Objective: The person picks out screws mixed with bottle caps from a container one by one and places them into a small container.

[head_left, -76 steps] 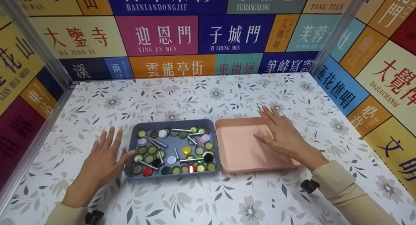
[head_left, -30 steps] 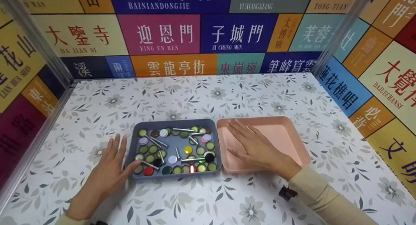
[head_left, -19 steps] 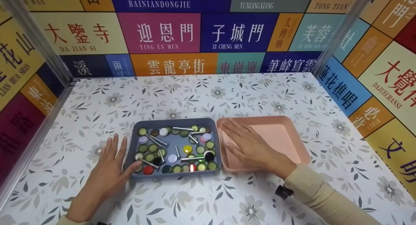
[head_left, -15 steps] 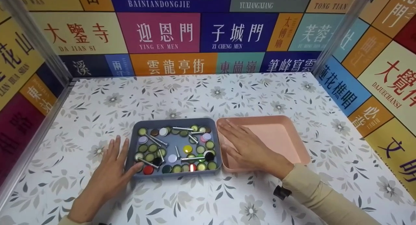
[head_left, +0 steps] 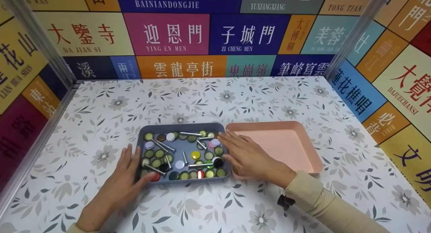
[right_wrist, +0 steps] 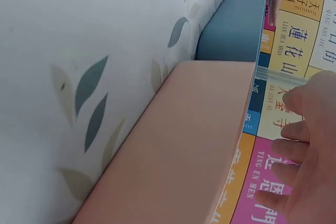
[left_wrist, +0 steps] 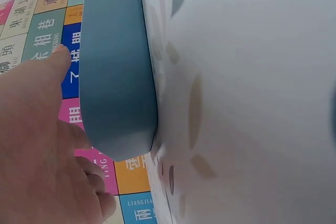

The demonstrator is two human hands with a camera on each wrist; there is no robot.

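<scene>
A blue-grey tray [head_left: 181, 181] lies in the head view, with several bottle caps [head_left: 195, 155] and several silver bolts [head_left: 201, 165] scattered in it. My left hand [head_left: 123, 184] is at the tray's left side, fingers extended, the thumb over its near-left corner beside a red cap [head_left: 155, 176]. Across from it, my right hand [head_left: 249, 157] reaches over the pink tray [head_left: 286, 145], fingertips at the blue-grey tray's right rim. Both wrist views show the fingers fairly straight and holding nothing; whether they touch the rim is hard to tell.
The pink tray stands right against the blue-grey one, its visible floor bare. Both rest on a white table [head_left: 208, 209] with a leaf pattern. Colourful panels [head_left: 168, 34] with large characters close off the back and sides.
My right hand has moved left across the pink tray to the blue-grey tray's right rim. My left hand has shifted right, closer to that tray. Caps and bolts stay as they were.
</scene>
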